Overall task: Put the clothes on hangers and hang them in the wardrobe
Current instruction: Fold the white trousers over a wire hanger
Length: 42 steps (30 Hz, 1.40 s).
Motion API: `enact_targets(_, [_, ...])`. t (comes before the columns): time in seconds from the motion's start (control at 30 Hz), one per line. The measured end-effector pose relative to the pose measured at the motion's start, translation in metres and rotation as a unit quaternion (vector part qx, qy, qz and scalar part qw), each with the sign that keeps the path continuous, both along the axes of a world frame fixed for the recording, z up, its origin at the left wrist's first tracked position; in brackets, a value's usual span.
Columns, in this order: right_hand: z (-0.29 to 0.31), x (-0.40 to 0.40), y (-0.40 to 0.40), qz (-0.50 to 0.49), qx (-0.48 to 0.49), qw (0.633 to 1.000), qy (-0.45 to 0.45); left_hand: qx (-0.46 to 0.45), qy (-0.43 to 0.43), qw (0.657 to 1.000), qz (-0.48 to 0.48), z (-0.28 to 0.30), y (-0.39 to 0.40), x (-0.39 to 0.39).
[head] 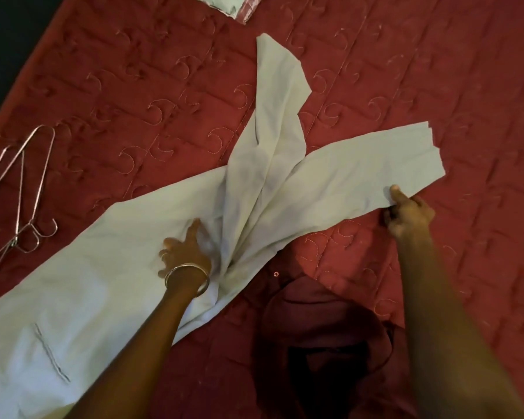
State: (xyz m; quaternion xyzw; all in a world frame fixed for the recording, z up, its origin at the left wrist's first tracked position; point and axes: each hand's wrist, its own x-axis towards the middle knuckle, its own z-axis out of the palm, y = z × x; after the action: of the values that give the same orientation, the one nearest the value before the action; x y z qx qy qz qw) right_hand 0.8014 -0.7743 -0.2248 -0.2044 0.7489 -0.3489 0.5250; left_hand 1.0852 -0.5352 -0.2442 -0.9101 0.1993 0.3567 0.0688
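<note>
Pale grey-white trousers [82,267] lie spread across a red quilted bed cover [436,71], waist and back pocket at the lower left, two legs fanning out toward the upper right. My left hand [183,247], a bangle on its wrist, presses flat with spread fingers on the cloth near the crotch. My right hand [407,211] pinches the lower edge of the right trouser leg, thumb on top. Metal wire hangers [25,189] lie on the cover at the left, apart from both hands.
A dark red garment [324,322] lies bunched on the cover near the bottom middle, between my arms. A small white and red packet [233,6] sits at the top edge. The bed's left edge runs diagonally past a dark floor [9,40].
</note>
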Motion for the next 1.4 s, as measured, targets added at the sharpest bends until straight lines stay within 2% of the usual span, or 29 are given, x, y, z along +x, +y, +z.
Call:
enact_targets(0.03, [0.0, -0.003, -0.005, 0.007, -0.002, 1.0, -0.005, -0.088, -0.027, 0.996, 0.01, 0.005, -0.008, 0.0])
enact_targets(0.1, [0.007, -0.004, -0.024, 0.013, -0.029, 0.999, -0.002, -0.29, -0.065, 0.955, -0.004, 0.015, -0.031, -0.002])
enact_targets(0.13, [0.014, -0.002, -0.033, 0.011, -0.049, 0.999, 0.011, -0.359, -0.054, 0.931, -0.021, 0.017, -0.045, -0.004])
enact_targets(0.17, [0.019, -0.002, -0.041, 0.001, -0.061, 0.997, 0.039, -0.387, -0.023, 0.921, -0.042, 0.021, -0.061, -0.008])
enact_targets(0.2, [0.023, -0.003, -0.046, -0.016, -0.062, 0.996, 0.069, -0.376, 0.007, 0.924, -0.07, 0.023, -0.077, -0.011])
enact_targets(0.27, [0.032, -0.003, -0.045, -0.057, -0.03, 0.988, 0.137, -0.255, 0.011, 0.954, -0.157, 0.023, -0.103, -0.017])
enact_targets(0.33, [0.036, -0.006, -0.038, -0.034, 0.041, 0.95, 0.308, -0.141, -0.024, 0.961, -0.236, 0.02, -0.114, -0.021])
enact_targets(0.37, [0.035, -0.008, -0.032, -0.005, 0.044, 0.929, 0.367, -0.127, -0.043, 0.958, -0.253, 0.017, -0.115, -0.022])
enact_targets(0.4, [0.033, -0.007, -0.025, 0.013, 0.012, 0.924, 0.383, -0.138, -0.059, 0.957, -0.248, 0.015, -0.115, -0.021])
enact_targets(0.47, [0.021, -0.004, -0.01, 0.035, -0.075, 0.942, 0.325, -0.21, -0.063, 0.961, -0.166, 0.009, -0.112, -0.016])
enact_targets(0.53, [0.005, 0.0, 0.006, 0.048, -0.135, 0.96, 0.242, -0.321, -0.031, 0.945, -0.05, 0.008, -0.109, -0.013])
enact_targets(0.63, [0.007, 0.029, 0.028, 0.158, -0.185, 0.965, 0.095, -0.495, 0.065, 0.863, 0.073, 0.031, -0.112, -0.025])
enact_targets(0.7, [0.018, 0.054, 0.031, 0.217, -0.182, 0.959, 0.006, -0.551, 0.164, 0.818, 0.007, 0.046, -0.116, -0.045])
enact_targets(0.77, [0.025, 0.071, 0.024, 0.205, -0.117, 0.968, -0.079, -0.505, 0.278, 0.809, -0.115, 0.049, -0.114, -0.067])
enact_targets(0.8, [0.028, 0.074, 0.019, 0.192, -0.068, 0.974, -0.1, -0.433, 0.341, 0.817, -0.17, 0.048, -0.112, -0.076])
enact_targets(0.87, [0.025, 0.075, 0.012, 0.223, 0.013, 0.972, -0.07, -0.283, 0.42, 0.819, -0.269, 0.041, -0.104, -0.087])
enact_targets(0.9, [0.021, 0.076, 0.013, 0.254, 0.036, 0.965, -0.049, -0.245, 0.435, 0.821, -0.277, 0.039, -0.097, -0.09])
enact_targets(0.93, [0.018, 0.077, 0.015, 0.28, 0.053, 0.958, -0.032, -0.244, 0.444, 0.827, -0.243, 0.035, -0.089, -0.09])
enact_targets(1.0, [0.009, 0.085, 0.015, 0.304, 0.06, 0.951, -0.007, -0.324, 0.407, 0.851, -0.074, 0.032, -0.068, -0.085])
enact_targets(1.03, [0.005, 0.09, 0.012, 0.309, 0.049, 0.95, 0.01, -0.379, 0.335, 0.862, -0.003, 0.027, -0.058, -0.078])
enact_targets(1.07, [0.003, 0.095, 0.01, 0.317, 0.027, 0.948, 0.026, -0.419, 0.235, 0.877, 0.018, 0.018, -0.046, -0.07])
enact_targets(1.1, [0.0, 0.1, 0.007, 0.344, -0.001, 0.937, 0.063, -0.426, 0.13, 0.895, -0.01, 0.008, -0.035, -0.06])
enact_targets(1.13, [0.0, 0.105, 0.006, 0.393, -0.033, 0.909, 0.133, -0.406, 0.041, 0.911, -0.051, -0.003, -0.024, -0.049])
enact_targets(1.2, [-0.002, 0.111, 0.013, 0.497, -0.094, 0.805, 0.311, -0.358, -0.026, 0.926, -0.114, -0.015, -0.007, -0.032])
enact_targets(1.27, [-0.01, 0.113, 0.027, 0.551, -0.162, 0.675, 0.463, -0.353, -0.041, 0.915, -0.193, -0.02, 0.003, -0.025])
enact_targets(1.3, [-0.014, 0.113, 0.031, 0.559, -0.187, 0.627, 0.51, -0.346, -0.035, 0.904, -0.248, -0.021, 0.006, -0.026])
enact_targets(1.33, [-0.015, 0.11, 0.031, 0.554, -0.201, 0.611, 0.529, -0.337, -0.017, 0.893, -0.299, -0.021, 0.007, -0.031])
enact_targets(1.37, [-0.016, 0.105, 0.026, 0.537, -0.211, 0.64, 0.508, -0.318, 0.012, 0.884, -0.343, -0.02, 0.008, -0.037])
enact_targets(1.4, [-0.012, 0.101, 0.018, 0.499, -0.215, 0.709, 0.449, -0.286, 0.035, 0.88, -0.378, -0.019, 0.008, -0.043])
